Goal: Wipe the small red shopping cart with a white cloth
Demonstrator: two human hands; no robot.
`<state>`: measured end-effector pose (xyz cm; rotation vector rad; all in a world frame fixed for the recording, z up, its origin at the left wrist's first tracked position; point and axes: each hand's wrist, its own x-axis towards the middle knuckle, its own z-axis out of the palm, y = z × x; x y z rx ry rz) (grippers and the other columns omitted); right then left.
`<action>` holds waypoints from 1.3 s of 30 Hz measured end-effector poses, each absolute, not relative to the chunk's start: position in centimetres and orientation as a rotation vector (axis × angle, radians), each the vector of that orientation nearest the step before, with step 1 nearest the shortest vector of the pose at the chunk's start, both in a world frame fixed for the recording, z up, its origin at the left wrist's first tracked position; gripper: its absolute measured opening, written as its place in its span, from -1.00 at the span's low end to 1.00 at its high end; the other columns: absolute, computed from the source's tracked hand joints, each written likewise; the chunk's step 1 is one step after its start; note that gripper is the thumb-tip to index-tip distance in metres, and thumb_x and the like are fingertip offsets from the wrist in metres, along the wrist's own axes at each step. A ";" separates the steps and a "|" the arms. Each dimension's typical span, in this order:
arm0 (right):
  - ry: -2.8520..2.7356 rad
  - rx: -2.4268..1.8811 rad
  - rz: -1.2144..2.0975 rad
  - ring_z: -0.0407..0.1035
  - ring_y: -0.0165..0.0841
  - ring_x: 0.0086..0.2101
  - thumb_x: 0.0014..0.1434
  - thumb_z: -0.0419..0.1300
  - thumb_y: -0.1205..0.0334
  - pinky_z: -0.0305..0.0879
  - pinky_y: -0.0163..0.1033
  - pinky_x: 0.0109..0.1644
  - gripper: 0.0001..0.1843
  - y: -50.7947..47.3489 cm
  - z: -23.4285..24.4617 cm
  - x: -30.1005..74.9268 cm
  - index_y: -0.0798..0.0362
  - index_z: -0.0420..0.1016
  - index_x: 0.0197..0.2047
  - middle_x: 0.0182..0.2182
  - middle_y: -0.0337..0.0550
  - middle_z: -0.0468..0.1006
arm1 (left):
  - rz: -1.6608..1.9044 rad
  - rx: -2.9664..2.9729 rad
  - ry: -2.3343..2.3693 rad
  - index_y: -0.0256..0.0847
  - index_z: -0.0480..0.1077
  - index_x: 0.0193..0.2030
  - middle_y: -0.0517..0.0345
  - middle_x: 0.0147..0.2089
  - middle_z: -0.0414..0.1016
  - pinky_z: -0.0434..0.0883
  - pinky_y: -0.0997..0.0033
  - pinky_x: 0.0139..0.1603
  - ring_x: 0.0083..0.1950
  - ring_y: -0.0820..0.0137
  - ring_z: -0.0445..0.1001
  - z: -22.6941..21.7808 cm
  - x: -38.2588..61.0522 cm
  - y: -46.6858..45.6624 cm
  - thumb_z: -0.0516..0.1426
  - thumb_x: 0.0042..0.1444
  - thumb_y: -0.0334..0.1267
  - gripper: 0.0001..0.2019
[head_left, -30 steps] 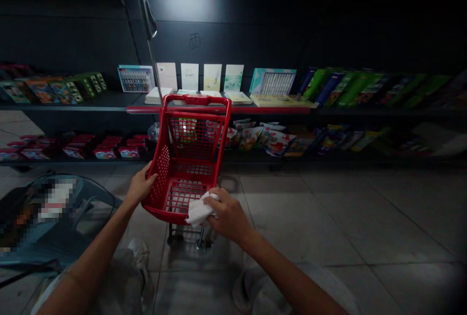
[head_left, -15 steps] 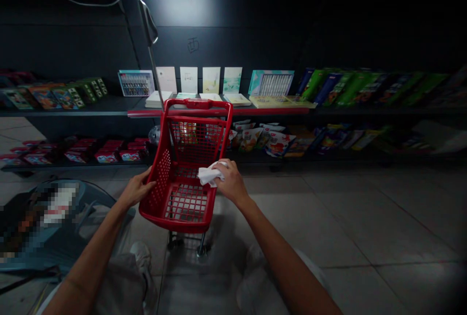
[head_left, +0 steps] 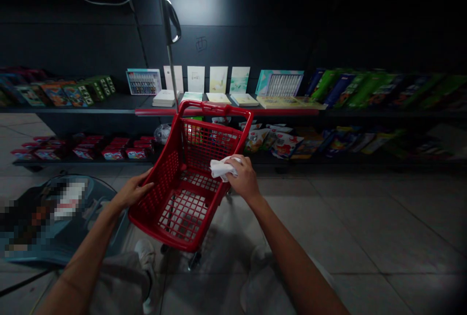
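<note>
In the middle of the view stands a small red shopping cart (head_left: 146, 222) with a grid basket and wheels. My left hand (head_left: 132, 191) is closed on the rim of its left side wall, thumb on the inside. A crumpled white cloth (head_left: 223, 169) is bunched in the fingers of my right hand (head_left: 245, 176). That hand is at the right rim of the cart, with the cloth against or just above the edge. The basket holds nothing, and floor tiles show through its base.
Behind the cart run dark shelves (head_left: 219, 111) with books (head_left: 241, 79), boxes (head_left: 75, 95) and snack bags (head_left: 287, 145). At left on the floor lies a blue-grey container (head_left: 98, 215), partly blurred out. A metal pole (head_left: 170, 62) rises behind the cart. My shoe (head_left: 146, 254) is near its wheels.
The cart has turned, its handle end swinging right and its near end left and closer to me. My right hand and the cloth have shifted right along with the rim.
</note>
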<state>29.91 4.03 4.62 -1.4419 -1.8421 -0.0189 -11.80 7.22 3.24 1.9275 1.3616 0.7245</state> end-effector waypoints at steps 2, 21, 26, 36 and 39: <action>-1.822 -1.451 -0.042 0.31 -0.13 0.08 0.19 0.21 0.36 0.29 -0.04 0.26 -0.68 4.2 4.6 30.5 -0.02 0.61 0.00 0.08 -0.05 0.50 | 0.729 1.911 1.352 -0.32 0.29 0.45 -0.06 0.41 0.41 0.33 0.03 0.41 0.39 0.01 0.42 3.2 -11.7 7.0 0.21 0.07 0.35 -0.04; -1.608 -1.582 -0.286 0.28 -0.08 0.07 0.25 0.16 0.24 0.27 -0.04 0.21 -0.70 4.3 5.3 35.5 -0.02 0.59 0.02 0.10 -0.03 0.49 | 0.656 2.011 1.256 -0.27 0.38 0.39 -0.03 0.37 0.46 0.36 0.09 0.39 0.33 0.03 0.48 3.7 -9.1 9.8 0.19 0.08 0.34 -0.11; -1.576 -1.577 -0.326 0.29 -0.09 0.06 0.24 0.17 0.26 0.26 -0.05 0.23 -0.71 3.8 5.4 36.8 -0.01 0.60 0.00 0.09 -0.01 0.50 | 0.653 2.159 1.764 -0.06 0.50 0.30 -0.02 0.07 0.68 0.47 0.13 0.19 0.07 0.03 0.63 3.1 -7.5 10.2 0.15 0.20 0.19 -0.39; -1.618 -1.554 -0.391 0.27 -0.10 0.03 0.21 0.17 0.33 0.27 -0.03 0.19 -0.68 2.7 5.2 37.2 0.02 0.62 0.01 0.08 -0.02 0.51 | 0.760 2.111 1.978 -0.19 0.40 0.29 -0.07 0.20 0.56 0.46 0.18 0.23 0.16 0.15 0.55 1.1 -5.1 10.2 0.08 0.26 -0.07 -0.50; -1.660 -1.565 -0.361 0.27 -0.10 0.01 0.21 0.18 0.35 0.28 -0.04 0.18 -0.69 2.0 5.0 35.9 0.02 0.63 -0.01 0.07 -0.04 0.53 | 0.850 2.145 1.967 -0.21 0.37 0.29 -0.10 0.19 0.54 0.43 0.12 0.28 0.20 0.12 0.51 0.8 -4.4 10.2 0.08 0.25 -0.13 -0.50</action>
